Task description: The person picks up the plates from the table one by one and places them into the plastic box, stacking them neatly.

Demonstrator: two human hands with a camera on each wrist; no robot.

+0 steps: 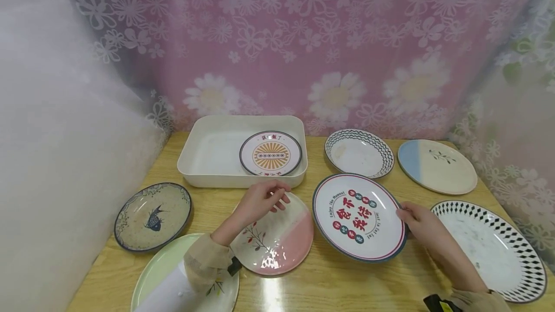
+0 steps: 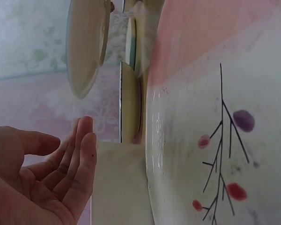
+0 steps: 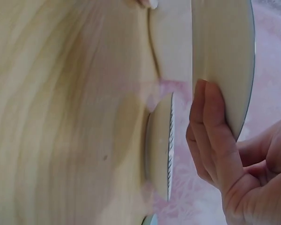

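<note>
My right hand (image 1: pixel 418 223) grips the right rim of a white plate (image 1: pixel 360 215) with red characters and a dark blue edge. In the right wrist view the fingers (image 3: pixel 215 126) support its underside and the plate (image 3: pixel 225 61) is raised off the table. My left hand (image 1: pixel 262 200), empty with fingers loosely bent, hovers over a pink and cream plate (image 1: pixel 295 244) with a painted twig. Beyond the left hand stands a white rectangular bin (image 1: pixel 212 158); a white plate with an orange sunburst print (image 1: pixel 270 153) lies in it, leaning on the right side.
Around these on the wooden table (image 1: pixel 338 283) are a fish-patterned plate (image 1: pixel 151 218) and a pale green plate (image 1: pixel 151 268) at left. A wavy-rimmed bowl (image 1: pixel 360 155), a blue and cream plate (image 1: pixel 446 167) and a diamond-rimmed oval plate (image 1: pixel 485 249) stand at right.
</note>
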